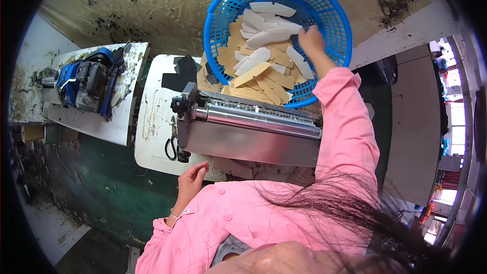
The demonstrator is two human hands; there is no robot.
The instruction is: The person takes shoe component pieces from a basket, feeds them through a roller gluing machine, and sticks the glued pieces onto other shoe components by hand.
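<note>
A blue plastic basket [347,40] holds many flat white pieces [269,37] and tan pieces [252,73]. My right hand [311,40] reaches into its right side, with its fingers at the end of a white piece; whether they grip it is too small to tell. Nearer to me than the basket stands a metal roller machine [248,142] with a shiny roller [261,119]. My left hand [194,175] is near the machine's lower left corner, with its fingers curled together; anything between them cannot be made out.
Black scissors [171,148] and dark scraps [178,75] lie on the white table [152,144], left of the machine. Further left, a dirty blue machine [83,78] rests on another white table [117,129]. Loose hair crosses the lower right.
</note>
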